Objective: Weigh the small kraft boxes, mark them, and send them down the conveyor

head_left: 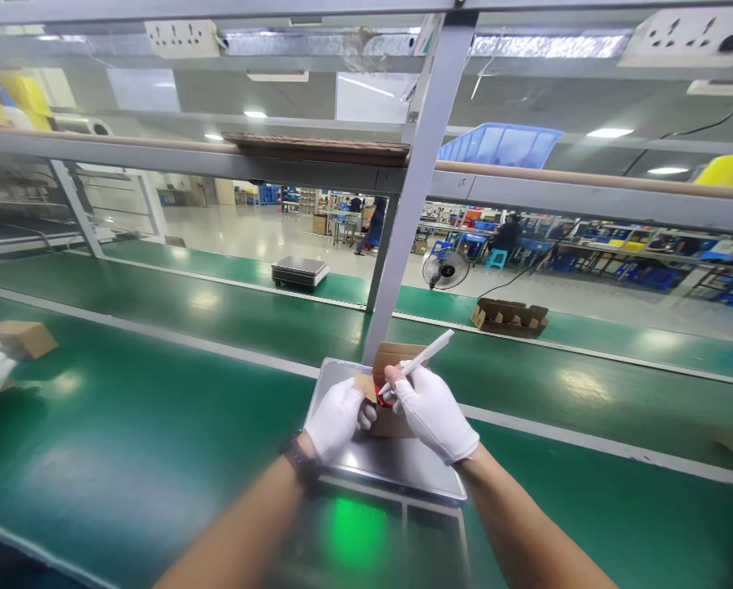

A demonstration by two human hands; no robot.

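Head view: open cardboard box point(393, 422) between both gloved hands point(429, 411).

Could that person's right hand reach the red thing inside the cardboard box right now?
Probably yes: the box is open and the right hand is close to the red thing. The white pen-like tool it grips might get in the way a little, though.

A fan point(446, 269) (black-caged) stands beyond the belt point(219, 307).
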